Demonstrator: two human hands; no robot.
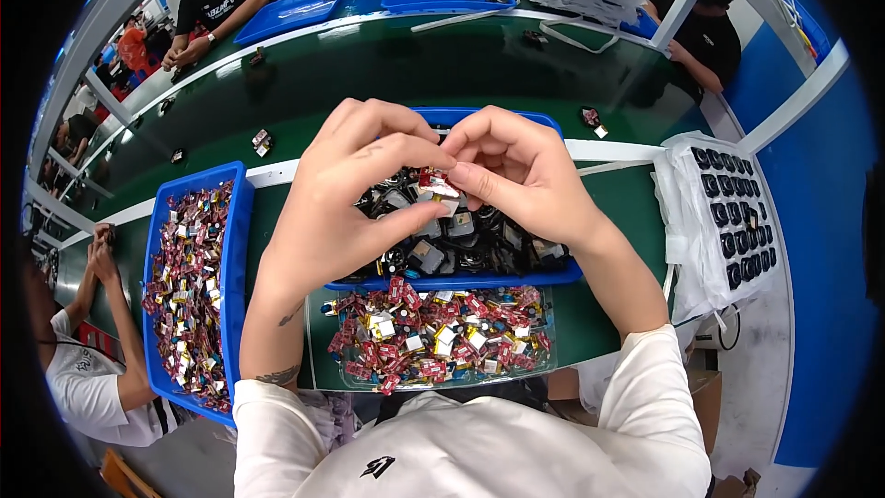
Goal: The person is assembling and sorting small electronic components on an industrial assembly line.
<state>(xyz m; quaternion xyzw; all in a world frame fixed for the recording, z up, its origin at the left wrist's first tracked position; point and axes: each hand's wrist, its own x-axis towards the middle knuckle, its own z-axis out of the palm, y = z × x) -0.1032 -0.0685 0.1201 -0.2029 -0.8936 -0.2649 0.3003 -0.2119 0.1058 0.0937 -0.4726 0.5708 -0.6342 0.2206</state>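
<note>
Both hands meet above a blue bin of black plastic casings. Between them is a small red circuit board with a white and yellow block attached. My left hand grips it between curled fingers and thumb. From the other side, my right hand pinches it with thumb and index finger. The fingertips partly cover the board, and my hands hide much of the bin behind them. Nearer to me, a clear shallow tray holds a heap of similar red boards with white and yellow blocks.
At left stands a long blue bin full of red boards. On the right, a stack of trays carries rows of black casings, wrapped in plastic. A green conveyor with scattered parts runs ahead. Several co-workers sit around; metal posts flank the bench.
</note>
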